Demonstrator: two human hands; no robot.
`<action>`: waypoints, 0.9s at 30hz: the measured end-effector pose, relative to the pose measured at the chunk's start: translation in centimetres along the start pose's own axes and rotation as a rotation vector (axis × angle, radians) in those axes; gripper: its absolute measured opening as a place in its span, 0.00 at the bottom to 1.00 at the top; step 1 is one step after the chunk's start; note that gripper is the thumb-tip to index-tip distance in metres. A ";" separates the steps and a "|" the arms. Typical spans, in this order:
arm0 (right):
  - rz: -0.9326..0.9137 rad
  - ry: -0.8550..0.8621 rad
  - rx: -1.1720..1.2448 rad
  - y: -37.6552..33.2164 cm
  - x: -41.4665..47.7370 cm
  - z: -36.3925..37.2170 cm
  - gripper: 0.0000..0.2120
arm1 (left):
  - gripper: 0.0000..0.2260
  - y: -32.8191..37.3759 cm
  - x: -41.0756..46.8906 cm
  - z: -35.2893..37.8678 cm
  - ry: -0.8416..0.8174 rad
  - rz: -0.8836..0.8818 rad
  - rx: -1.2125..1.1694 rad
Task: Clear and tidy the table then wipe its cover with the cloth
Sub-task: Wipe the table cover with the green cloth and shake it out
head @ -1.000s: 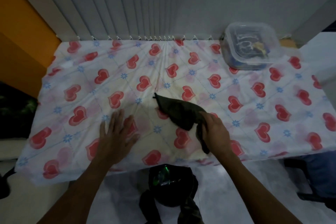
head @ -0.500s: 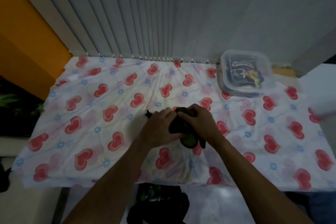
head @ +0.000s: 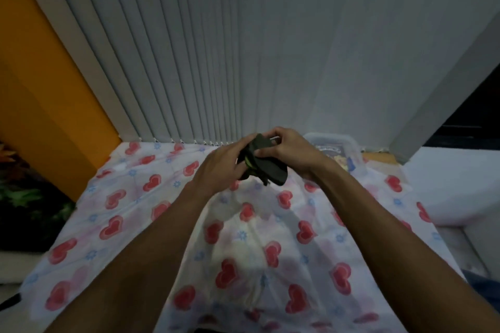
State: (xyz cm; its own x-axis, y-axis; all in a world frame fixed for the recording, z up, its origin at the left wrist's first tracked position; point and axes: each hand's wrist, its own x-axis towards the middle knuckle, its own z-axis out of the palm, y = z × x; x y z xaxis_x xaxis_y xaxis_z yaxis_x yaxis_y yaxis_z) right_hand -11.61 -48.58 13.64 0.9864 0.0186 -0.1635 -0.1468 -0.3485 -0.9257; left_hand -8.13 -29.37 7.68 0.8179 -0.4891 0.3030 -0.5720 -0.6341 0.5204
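A dark green cloth (head: 270,171) with a bright green edge is bunched between both hands, lifted above the table. My left hand (head: 220,167) grips its left side. My right hand (head: 290,153) pinches its top and right side. Below them the table cover (head: 151,213), white with red hearts and blue flowers, lies spread over the table with soft wrinkles near the middle.
A clear lidded plastic box (head: 342,150) with small items stands at the table's far right, partly hidden by my right wrist. White vertical blinds (head: 216,62) hang behind the table. An orange wall (head: 40,89) is at the left, a white surface (head: 454,186) at the right.
The cloth came off the cover and both hands closed on it, raising it up and away. My left hand left the cover. The view tilted upward toward the blinds.
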 end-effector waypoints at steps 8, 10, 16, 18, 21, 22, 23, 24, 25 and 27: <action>-0.370 0.123 -0.529 -14.1 -3.2 -4.8 0.09 | 0.14 6.1 4.9 -12.3 0.024 0.058 -0.014; -0.397 0.123 -0.503 -16.7 -4.8 -5.8 0.10 | 0.15 8.0 5.6 -15.4 0.000 0.072 -0.023; -0.363 0.306 -0.285 -20.6 -9.8 -8.4 0.07 | 0.15 11.3 4.3 -23.1 0.020 0.045 -0.054; -0.302 0.330 -0.163 -21.2 -11.5 -8.6 0.08 | 0.08 11.8 3.0 -24.6 0.066 0.076 -0.092; -0.231 0.293 0.153 -21.6 -14.1 -7.8 0.08 | 0.08 12.3 0.5 -25.8 0.074 0.055 -0.253; -0.225 0.272 0.263 -21.6 -14.9 -7.4 0.07 | 0.09 12.5 -0.5 -26.0 0.078 0.028 -0.319; -0.230 0.257 0.350 -21.6 -15.6 -7.1 0.07 | 0.09 12.6 -1.4 -26.0 0.092 0.004 -0.371; -0.244 0.243 0.406 -21.6 -16.2 -6.8 0.07 | 0.10 12.9 -2.3 -25.9 0.114 -0.022 -0.393; -0.257 0.232 0.432 -21.5 -16.8 -6.6 0.07 | 0.11 13.3 -3.1 -25.7 0.145 -0.054 -0.400; -0.278 0.213 0.406 -21.2 -18.0 -6.0 0.10 | 0.12 14.1 -4.2 -25.1 0.209 -0.107 -0.404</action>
State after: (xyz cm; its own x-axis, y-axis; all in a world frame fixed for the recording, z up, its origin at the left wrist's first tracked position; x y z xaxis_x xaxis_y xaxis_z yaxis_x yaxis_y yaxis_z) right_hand -25.83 -47.20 38.26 0.9792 -0.1468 0.1401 0.1465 0.0339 -0.9886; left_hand -18.10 -21.24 33.77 0.8897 -0.2767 0.3632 -0.4475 -0.3696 0.8143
